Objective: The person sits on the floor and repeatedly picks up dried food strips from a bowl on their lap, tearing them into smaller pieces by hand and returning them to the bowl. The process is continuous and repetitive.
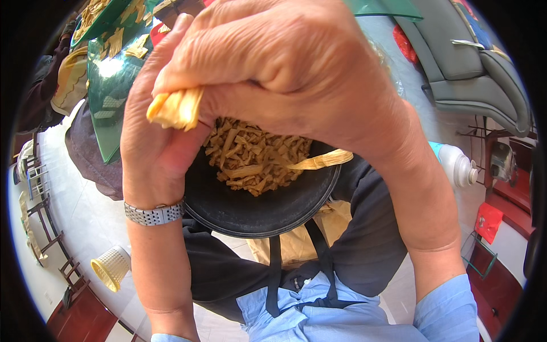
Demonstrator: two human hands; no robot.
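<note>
Before me, my right hand is closed around a folded yellow dried strip, whose blunt end sticks out below its fingers. Pressed up against it is my left hand, with a metal watch on the wrist. One left fingertip points upward; its other fingers are hidden behind my right hand, so its grip does not show. Below both hands a black bowl rests between my knees. Many short brown dried pieces lie heaped in it. Another longer yellow strip lies across the bowl's right side.
Green translucent trays with more dried strips stand at upper left, near a person's dark sleeve. A white and yellow basket sits on the floor at left. To the right are a white bottle and a grey seat.
</note>
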